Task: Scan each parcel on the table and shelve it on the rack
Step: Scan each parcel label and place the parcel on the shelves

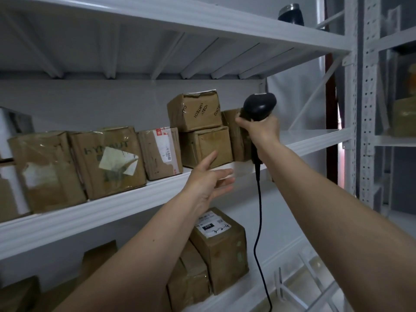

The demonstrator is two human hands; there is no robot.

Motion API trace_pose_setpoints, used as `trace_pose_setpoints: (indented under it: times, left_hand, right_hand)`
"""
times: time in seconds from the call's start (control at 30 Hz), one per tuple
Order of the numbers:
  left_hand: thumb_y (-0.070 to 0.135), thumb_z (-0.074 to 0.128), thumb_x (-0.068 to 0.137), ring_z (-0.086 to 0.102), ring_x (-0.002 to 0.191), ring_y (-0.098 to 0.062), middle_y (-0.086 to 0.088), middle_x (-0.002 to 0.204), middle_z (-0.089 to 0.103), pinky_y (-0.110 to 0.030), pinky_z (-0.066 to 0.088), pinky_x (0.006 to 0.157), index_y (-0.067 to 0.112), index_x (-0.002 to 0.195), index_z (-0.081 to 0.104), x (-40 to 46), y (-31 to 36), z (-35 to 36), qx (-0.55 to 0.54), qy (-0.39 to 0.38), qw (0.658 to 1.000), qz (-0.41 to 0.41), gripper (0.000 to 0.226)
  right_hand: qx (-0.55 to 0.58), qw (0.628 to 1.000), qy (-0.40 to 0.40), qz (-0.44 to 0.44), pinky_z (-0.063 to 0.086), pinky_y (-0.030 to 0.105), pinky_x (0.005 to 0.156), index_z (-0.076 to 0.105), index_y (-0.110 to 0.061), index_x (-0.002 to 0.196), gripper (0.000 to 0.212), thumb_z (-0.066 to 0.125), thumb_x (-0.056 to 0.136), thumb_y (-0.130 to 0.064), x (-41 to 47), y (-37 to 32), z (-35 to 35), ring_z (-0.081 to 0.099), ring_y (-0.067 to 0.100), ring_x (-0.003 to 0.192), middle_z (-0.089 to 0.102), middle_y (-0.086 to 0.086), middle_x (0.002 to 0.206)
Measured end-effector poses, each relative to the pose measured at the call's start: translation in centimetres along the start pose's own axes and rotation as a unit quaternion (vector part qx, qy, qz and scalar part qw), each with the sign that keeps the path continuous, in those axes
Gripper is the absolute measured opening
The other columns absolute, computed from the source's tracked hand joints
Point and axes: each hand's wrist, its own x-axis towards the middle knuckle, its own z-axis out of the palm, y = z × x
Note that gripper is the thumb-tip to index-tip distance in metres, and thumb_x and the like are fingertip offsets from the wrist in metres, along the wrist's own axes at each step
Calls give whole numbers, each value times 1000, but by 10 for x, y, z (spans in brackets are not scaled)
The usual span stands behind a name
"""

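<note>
Brown cardboard parcels sit in a row on the middle shelf of the white rack: a taped box with a pale label toward nine o'clock, a narrower labelled box just beside it, then two stacked boxes near the centre. At about one o'clock the right hand is clenched around the handle of a black scanner, its cable hanging toward six o'clock. The left hand is released, fingers spread, in front of the shelf edge below the stack, grasping nothing. A labelled parcel stands on the lower shelf at six o'clock.
</note>
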Motion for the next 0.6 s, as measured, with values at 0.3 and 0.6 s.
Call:
trace_pose_setpoints:
  times: [0.3, 0.6]
  left_hand:
    - [15, 61, 95, 73, 78, -17, -7, 88, 75, -31, 59, 73, 14, 95, 74, -36, -38, -47, -39, 71, 996, 27, 13]
    - [12, 55, 97, 71, 97, -26, -12, 105, 73, -41, 58, 85, 9, 106, 69, -190, -128, -176, 17, 194, 978, -68, 17]
  right_hand:
    - [56, 990, -124, 24, 48, 23, 58, 67, -11, 93, 15, 75, 82, -19, -127, 11, -9, 58, 9, 57, 59, 1, 65]
    - [93, 930, -303, 187, 50, 29, 62, 74, -30, 69, 16, 81, 77, -17, -329, 61, 43, 63, 11, 58, 64, -6, 59]
